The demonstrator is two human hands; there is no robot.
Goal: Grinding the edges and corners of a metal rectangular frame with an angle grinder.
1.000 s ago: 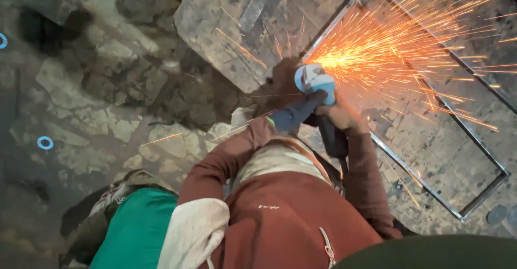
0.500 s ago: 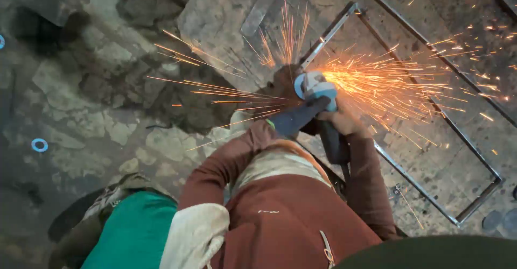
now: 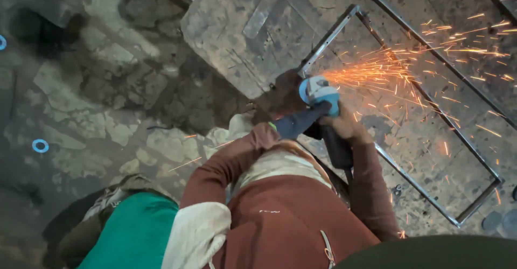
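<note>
An angle grinder (image 3: 319, 91) with a light blue head and a black body is pressed against a thin rectangular metal frame (image 3: 328, 37) lying on the ground. Orange sparks (image 3: 388, 70) spray to the right from the contact point. My right hand (image 3: 344, 124) grips the grinder's black body from the right. My left hand (image 3: 299, 121), in a dark blue glove, reaches up to the grinder's head and holds it at the side. Both arms wear maroon sleeves.
A worn metal sheet (image 3: 231, 26) lies under the frame's left part. A second long metal bar (image 3: 431, 48) runs diagonally at the right. The ground is cracked, stained concrete (image 3: 107, 96). Two small blue rings (image 3: 40, 145) lie at the left. A green cloth (image 3: 134, 231) sits at the bottom.
The sparks, which flew left and right half a second ago, now spray only to the right and are fewer. Both hands stay on the grinder at the same spot on the frame.
</note>
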